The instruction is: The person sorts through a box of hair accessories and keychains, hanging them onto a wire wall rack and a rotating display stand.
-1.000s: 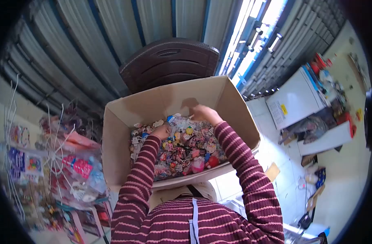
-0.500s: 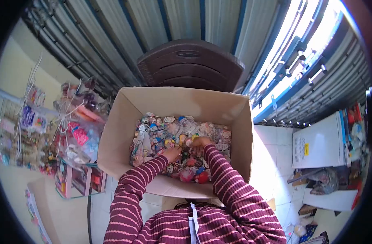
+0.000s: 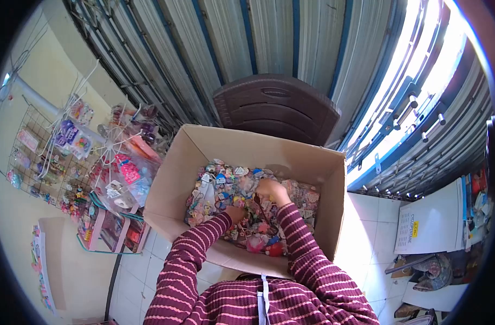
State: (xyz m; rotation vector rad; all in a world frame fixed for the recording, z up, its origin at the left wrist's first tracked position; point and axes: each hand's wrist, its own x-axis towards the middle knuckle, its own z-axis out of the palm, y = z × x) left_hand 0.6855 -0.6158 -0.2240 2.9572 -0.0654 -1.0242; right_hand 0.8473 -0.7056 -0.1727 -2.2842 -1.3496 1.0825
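A large open cardboard box [image 3: 169, 189] stands in front of me, its bottom covered with small colourful trinkets in clear packets [image 3: 209, 203]. My left hand [image 3: 236, 214] is down among them left of the middle, fingers curled and partly sunk in the pile. My right hand [image 3: 273, 189] is a little farther in and to the right, closed with its fingertips pointing down. What either hand grips is too small or hidden to make out. A red round item [image 3: 275, 249] and a pink one [image 3: 255, 244] lie near the box's front wall.
Behind the box is a brown plastic chair [image 3: 277, 103] against a metal shutter [image 3: 269, 43]. Packaged goods [image 3: 128, 173] hang at the left, beside a wire rack [image 3: 33, 143]. At the right a white panel [image 3: 431, 223] stands on the tiled floor.
My right hand has moved farther into the box, away from my left hand, so the gap between them is wider. The view has tilted and shifted, moving the box lower and rightward.
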